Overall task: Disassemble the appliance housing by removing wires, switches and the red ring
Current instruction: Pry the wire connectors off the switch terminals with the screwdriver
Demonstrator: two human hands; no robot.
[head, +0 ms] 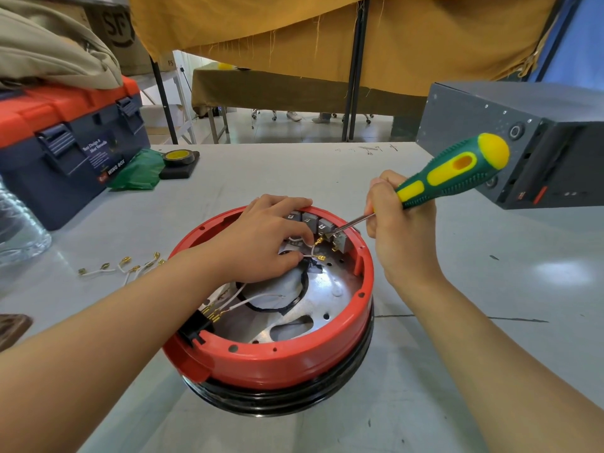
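The left hand (pixel 261 237) reaches into the round housing (pixel 271 322) from the near left, its thumb and forefinger pinching a short white wire (pixel 310 251) with brass clips on its ends, while the other fingers lie over the far rim. The right hand (pixel 397 230) is curled round the neck of a green and yellow screwdriver (pixel 452 173), whose handle points up and to the right; its thin steel shaft slants down to the left, and the tip sits among the grey switches (pixel 322 223) lined along the far inner wall.

The housing stands in the middle of the grey table (pixel 490 354), close to the person. A wide red ring (pixel 294 358) forms its upper wall, dotted with small holes, above a black base. Inside lies a shiny metal plate with cut-outs, a black cord looped across it, and more white wires running to brass clips at a black block on the near left wall.

Loose white wires with brass clips (pixel 121 266) lie on the table to the left of the housing. Further left stands a blue toolbox with an orange lid (pixel 65 135), with a roll of tape (pixel 179 157) beside it. A dark grey metal box (pixel 523 142) sits at the far right
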